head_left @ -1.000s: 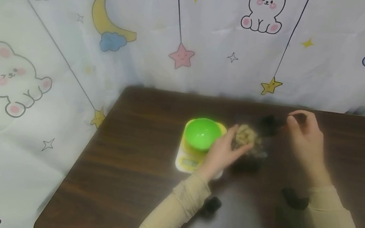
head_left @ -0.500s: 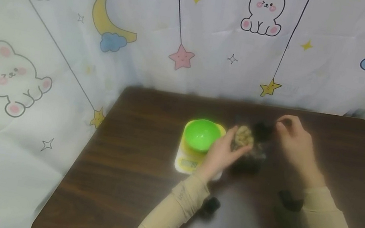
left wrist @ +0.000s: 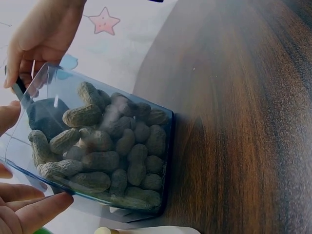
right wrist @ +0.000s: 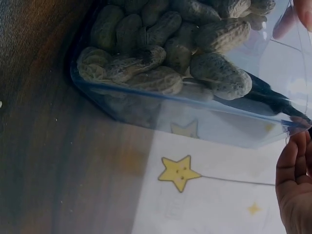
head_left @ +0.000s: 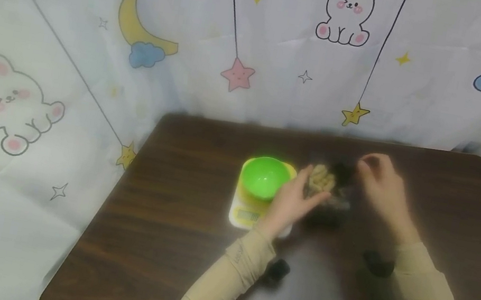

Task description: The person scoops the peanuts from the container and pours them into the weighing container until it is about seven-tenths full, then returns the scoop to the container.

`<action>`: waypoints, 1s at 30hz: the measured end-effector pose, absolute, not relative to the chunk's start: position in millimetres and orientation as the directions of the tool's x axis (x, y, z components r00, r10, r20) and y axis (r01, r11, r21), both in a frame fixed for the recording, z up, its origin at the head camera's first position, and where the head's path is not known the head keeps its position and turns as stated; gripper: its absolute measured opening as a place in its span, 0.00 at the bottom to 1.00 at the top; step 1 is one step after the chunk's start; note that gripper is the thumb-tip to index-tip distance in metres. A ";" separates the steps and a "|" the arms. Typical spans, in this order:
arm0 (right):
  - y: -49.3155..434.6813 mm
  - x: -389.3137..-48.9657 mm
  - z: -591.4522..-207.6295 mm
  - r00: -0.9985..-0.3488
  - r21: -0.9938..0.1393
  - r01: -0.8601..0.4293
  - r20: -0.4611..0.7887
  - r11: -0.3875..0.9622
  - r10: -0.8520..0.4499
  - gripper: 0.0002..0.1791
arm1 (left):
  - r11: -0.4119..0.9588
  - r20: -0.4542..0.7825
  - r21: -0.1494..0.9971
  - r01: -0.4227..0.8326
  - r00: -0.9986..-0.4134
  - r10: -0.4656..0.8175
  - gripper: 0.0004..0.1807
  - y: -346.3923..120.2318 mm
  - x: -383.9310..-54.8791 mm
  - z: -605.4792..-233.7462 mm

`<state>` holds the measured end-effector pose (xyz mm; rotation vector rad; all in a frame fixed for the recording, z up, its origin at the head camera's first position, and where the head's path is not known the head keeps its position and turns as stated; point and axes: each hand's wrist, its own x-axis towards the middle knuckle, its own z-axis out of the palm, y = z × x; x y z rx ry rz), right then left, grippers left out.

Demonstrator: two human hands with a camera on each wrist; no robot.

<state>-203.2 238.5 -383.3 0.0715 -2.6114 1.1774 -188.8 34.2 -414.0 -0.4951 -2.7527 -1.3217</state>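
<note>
A clear plastic box (left wrist: 112, 112) of unshelled peanuts (left wrist: 100, 161) stands on the table, its mouth tilted toward the left hand in the left wrist view. My left hand (head_left: 292, 198) holds this box, thumb and fingers on its opposite sides near the rim. My right hand (head_left: 381, 188) grips the thin handle of a black scoop (left wrist: 48, 117), whose broad head is inside the box beside the peanuts. In the right wrist view the scoop (right wrist: 258, 95) shows dark through the clear wall. Whether any peanut lies on it is hard to tell.
Left of the box, a green bowl (head_left: 266, 177) sits on a yellow and white kitchen scale (head_left: 237, 220) with a small display. The brown table (head_left: 162, 211) backs onto a printed cloth (head_left: 278, 44) with bunnies and stars.
My right hand has moved left and slightly nearer, bringing the scoop further into the box of peanuts. My left hand and the box have hardly moved.
</note>
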 end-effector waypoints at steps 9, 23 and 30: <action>237.0 -205.5 -384.9 -0.954 -0.785 -0.115 0.259 0.609 0.153 0.21 | 0.576 0.152 0.766 0.286 -0.951 0.270 0.43 33.3 -189.1 -411.9; 225.4 -208.1 -380.9 -0.950 -0.801 -0.080 0.241 0.593 0.197 0.24 | 0.547 0.139 0.792 0.271 -0.952 0.271 0.43 31.0 -188.9 -411.8; 219.1 -207.0 -378.3 -0.948 -0.809 -0.089 0.247 0.581 0.199 0.22 | 0.556 0.145 0.783 0.279 -0.951 0.273 0.42 30.1 -189.1 -411.6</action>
